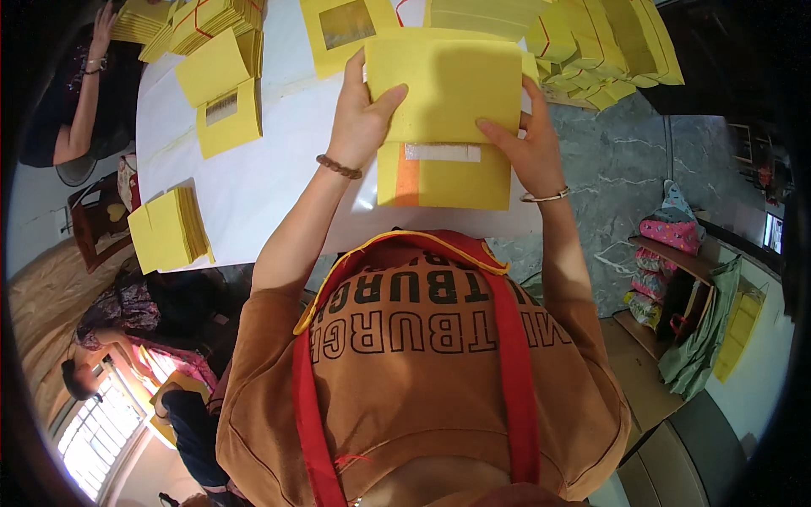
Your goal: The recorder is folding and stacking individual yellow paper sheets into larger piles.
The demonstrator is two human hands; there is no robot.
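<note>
A yellow paper folder (448,93) is held up between both my hands above the near edge of the table. Its upper panel is plain; the lower part carries a white strip and an orange band. My left hand (363,118) grips the left edge, thumb on the front and fingers mostly hidden behind. At the right edge, my right hand (528,144) pinches it the same way, thumb lying across the front. Just beyond lies another yellow folder (312,25) with a greyish window. An opened folder with a window (228,118) rests to the left.
A white-topped table (287,152) carries a yellow stack (169,228) at its near left corner. Bundled yellow stacks (215,25) stand far left, and more yellow bundles (608,46) far right. A person's arm (84,110) shows at left; another person (118,329) sits lower left.
</note>
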